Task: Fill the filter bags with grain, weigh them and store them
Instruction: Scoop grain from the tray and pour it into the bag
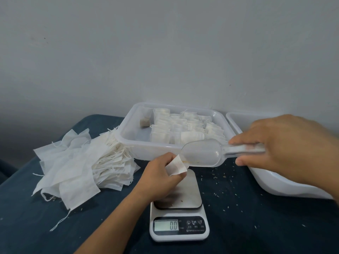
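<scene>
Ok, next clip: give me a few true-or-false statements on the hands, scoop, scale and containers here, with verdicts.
1. The left hand holds a filter bag above the scale. True.
2. The scale's display reads 5.0. False: it reads 0.0.
3. The right hand holds the clear scoop by its handle, mouth toward the bag. True.
4. The clear container behind the scale holds only loose grain. False: it holds rows of white bags.
5. The pile of empty bags lies to the right of the scale. False: it lies to the left.
</scene>
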### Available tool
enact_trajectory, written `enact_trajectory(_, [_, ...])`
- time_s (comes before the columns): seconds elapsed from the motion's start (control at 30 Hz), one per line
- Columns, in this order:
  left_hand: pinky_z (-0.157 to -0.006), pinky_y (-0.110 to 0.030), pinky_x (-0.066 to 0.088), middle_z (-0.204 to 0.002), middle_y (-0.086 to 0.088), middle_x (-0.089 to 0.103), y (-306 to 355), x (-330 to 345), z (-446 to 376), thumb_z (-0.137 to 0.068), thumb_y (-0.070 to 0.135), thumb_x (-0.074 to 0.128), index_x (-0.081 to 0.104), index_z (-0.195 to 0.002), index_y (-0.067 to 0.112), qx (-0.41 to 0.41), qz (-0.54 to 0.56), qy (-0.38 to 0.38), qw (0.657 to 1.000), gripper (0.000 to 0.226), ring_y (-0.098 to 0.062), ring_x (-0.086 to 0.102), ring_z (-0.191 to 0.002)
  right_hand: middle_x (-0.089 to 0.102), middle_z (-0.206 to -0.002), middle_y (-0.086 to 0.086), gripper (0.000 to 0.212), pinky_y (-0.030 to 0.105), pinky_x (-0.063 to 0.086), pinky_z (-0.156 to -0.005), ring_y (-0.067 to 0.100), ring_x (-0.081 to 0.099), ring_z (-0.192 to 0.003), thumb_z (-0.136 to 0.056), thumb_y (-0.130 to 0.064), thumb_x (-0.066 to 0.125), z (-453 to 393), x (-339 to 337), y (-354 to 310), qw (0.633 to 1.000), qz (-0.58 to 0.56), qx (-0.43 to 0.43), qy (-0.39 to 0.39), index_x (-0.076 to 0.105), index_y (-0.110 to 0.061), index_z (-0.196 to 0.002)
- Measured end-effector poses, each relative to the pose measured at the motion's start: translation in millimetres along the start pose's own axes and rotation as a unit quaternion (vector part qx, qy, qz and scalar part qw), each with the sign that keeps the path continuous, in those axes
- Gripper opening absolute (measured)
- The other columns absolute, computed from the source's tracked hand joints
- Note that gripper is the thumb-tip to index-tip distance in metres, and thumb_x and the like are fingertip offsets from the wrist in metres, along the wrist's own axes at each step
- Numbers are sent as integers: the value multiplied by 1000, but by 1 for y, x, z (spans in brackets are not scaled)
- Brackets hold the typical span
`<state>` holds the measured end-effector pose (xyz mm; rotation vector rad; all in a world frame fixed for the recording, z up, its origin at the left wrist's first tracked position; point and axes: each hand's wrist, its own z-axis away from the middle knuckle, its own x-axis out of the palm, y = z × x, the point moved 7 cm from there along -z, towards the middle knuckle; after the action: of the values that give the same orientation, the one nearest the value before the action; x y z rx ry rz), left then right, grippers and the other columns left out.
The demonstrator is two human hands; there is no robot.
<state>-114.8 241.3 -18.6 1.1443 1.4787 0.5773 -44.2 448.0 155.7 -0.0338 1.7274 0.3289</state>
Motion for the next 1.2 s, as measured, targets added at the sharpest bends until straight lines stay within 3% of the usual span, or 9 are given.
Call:
enact_trajectory(0.2, [-62, -11, 45, -83, 17, 68, -1, -2, 0, -85, 30, 76, 65, -90, 34, -9, 29, 7, 1000, 12, 0, 61, -73, 55, -96, -33, 48, 30, 37, -67, 8, 56, -91, -74, -75, 45, 4, -4, -4, 1000, 15, -8, 25, 59, -69, -119])
enact_trajectory(0.33, [-60, -11, 46, -83, 14, 70, -3, -6, 0, -81, 35, 76, 69, -91, 34, -41, 84, 20, 995, 12, 0, 62, -69, 62, -91, -31, 42, 22, 35, -63, -2, 52, -77, -74, -75, 53, 7, 3, 9, 995, -77, -8, 64, 69, -61, -111])
enact_trajectory(0.4, [-63, -11, 49, -88, 12, 73, -3, -9, 0, -78, 40, 75, 71, -94, 34, -53, 130, 31, 990, 17, -4, 66, -75, 64, -94, -31, 40, 23, 43, -67, -2, 58, -82, -70, -76, 55, 7, 13, 14, 984, -166, 7, 64, 67, -65, -106])
enact_trajectory(0.53, [-66, -11, 50, -91, 11, 76, -5, -16, 0, -77, 36, 77, 73, -96, 38, -80, 218, 52, 971, 19, -5, 70, -80, 65, -98, -37, 38, 21, 47, -72, -2, 63, -85, -61, -75, 65, 3, 47, 28, 944, -315, 63, 81, 62, -73, -98])
enact_trajectory(0.63, [-59, -11, 45, -76, 18, 68, -5, -10, -1, -75, 37, 76, 74, -98, 36, -109, 277, 16, 955, 23, 2, 58, -65, 73, -95, -24, 38, 32, 54, -74, 1, 67, -84, -61, -68, 71, -8, 87, 17, 892, -439, 78, 67, 70, -55, -97])
enact_trajectory(0.8, [-67, -22, 44, -78, 14, 61, 3, 8, 6, -72, 44, 77, 77, -92, 41, -128, 359, -110, 918, 20, -3, 53, -71, 74, -102, -20, 25, 14, 51, -68, -8, 68, -84, -74, -48, 80, -37, 127, -39, 805, -592, 28, 25, 69, -33, -91])
enact_trajectory(0.9, [-65, -21, 42, -88, 7, 62, 15, 17, 14, -81, 35, 77, 78, -100, 35, -108, 423, -193, 879, 19, -6, 54, -76, 74, -101, -22, 38, 16, 50, -58, -5, 65, -75, -85, -37, 81, -44, 133, -65, 759, -650, -12, 9, 66, -15, -111])
enact_trajectory(1.0, [-64, -21, 39, -90, 3, 61, 22, 25, 20, -84, 33, 74, 74, -104, 26, -118, 441, -239, 857, 22, -8, 52, -76, 71, -86, -10, 18, 21, 49, -55, 6, 61, -67, -92, -26, 78, -42, 132, -73, 747, -663, -47, 14, 62, -19, -97])
enact_trajectory(1.2, [-74, -24, 46, -108, 3, 69, 33, 37, 29, -91, 38, 68, 74, -115, 33, -103, 442, -299, 839, 25, -10, 62, -97, 58, -73, 11, 28, 29, 49, -49, 18, 52, -54, -94, -14, 74, -30, 122, -69, 666, -738, -74, 74, 57, -28, -78])
